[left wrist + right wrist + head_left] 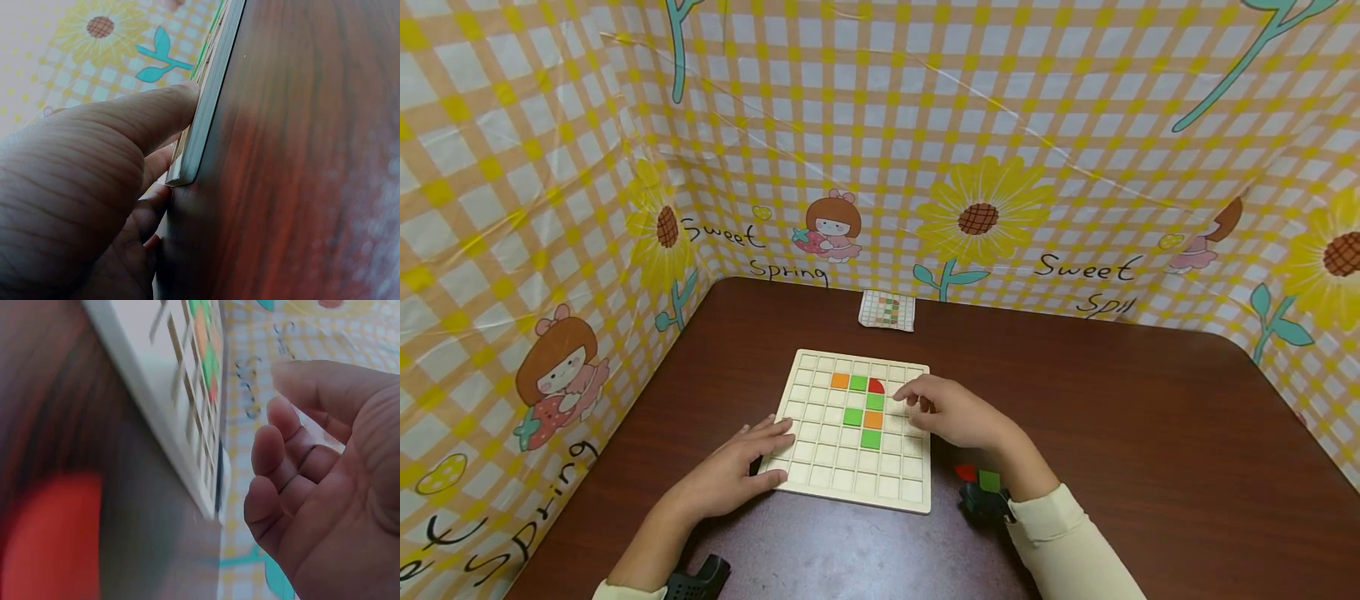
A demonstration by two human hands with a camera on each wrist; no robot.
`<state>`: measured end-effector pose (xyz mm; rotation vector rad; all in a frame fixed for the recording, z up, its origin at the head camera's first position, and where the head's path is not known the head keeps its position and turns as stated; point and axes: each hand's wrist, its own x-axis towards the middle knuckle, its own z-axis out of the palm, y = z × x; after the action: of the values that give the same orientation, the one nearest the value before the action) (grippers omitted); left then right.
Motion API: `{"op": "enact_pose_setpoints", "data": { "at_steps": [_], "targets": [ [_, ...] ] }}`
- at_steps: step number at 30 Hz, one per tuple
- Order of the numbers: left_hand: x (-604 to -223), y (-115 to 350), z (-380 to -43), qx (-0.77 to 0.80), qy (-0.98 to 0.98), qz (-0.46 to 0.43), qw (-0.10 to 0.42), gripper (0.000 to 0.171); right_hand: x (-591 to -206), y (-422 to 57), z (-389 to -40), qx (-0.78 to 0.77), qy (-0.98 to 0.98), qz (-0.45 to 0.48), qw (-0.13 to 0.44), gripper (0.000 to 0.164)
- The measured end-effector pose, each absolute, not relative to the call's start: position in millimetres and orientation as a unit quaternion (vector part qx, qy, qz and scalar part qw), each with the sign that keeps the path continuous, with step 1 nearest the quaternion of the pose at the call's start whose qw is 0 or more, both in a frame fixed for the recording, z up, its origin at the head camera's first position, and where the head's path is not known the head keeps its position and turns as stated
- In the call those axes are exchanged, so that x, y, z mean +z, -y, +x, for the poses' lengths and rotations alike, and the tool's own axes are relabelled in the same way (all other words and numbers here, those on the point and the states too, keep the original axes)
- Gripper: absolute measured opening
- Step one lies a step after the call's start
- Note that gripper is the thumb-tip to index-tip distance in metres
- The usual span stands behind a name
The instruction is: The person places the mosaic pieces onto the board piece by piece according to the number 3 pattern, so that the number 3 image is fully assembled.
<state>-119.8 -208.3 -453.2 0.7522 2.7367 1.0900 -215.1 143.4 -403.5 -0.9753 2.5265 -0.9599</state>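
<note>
Square pale-wood grid board (820, 479): btwn hands
L hand (730, 468): on near-L corner, fingers out
R hand (957, 412): over R side, empty
Flat red tile (966, 473), green tile (989, 480): off R edge, R hand closer

Cream sleeves (1078, 542), black wrist cameras (700, 579)

A checked cloth (880, 108), printed with sunflowers (978, 218) and black lettering (1087, 267), hung around a dark brown table (1150, 433).
</note>
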Motion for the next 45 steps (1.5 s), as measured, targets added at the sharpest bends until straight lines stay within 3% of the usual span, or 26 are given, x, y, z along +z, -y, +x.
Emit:
{"op": "enact_pose_setpoints", "data": {
  "at_steps": [7, 21, 30, 45],
  "targets": [
    [-451.1, 209.2, -119.6, 0.359, -0.899, 0.246, 0.049, 0.05, -402.3, -194.6, -205.4, -0.331, -0.884, -0.311, 0.109, 0.027],
    [-449.7, 210.0, -117.4, 0.357, -0.901, 0.241, 0.052, 0.051, -406.9, -272.2, -182.3, -0.319, -0.895, -0.27, 0.154, 0.033],
    [-450.5, 210.3, -116.8, 0.358, -0.9, 0.244, 0.045, 0.05, -412.3, -292.0, -173.1, -0.31, -0.886, -0.27, 0.215, 0.037],
    [-452.5, 207.6, -118.7, 0.355, -0.9, 0.247, 0.047, 0.05, -420.8, -295.2, -173.1, -0.304, -0.89, -0.28, 0.191, 0.029]
  ]
}}
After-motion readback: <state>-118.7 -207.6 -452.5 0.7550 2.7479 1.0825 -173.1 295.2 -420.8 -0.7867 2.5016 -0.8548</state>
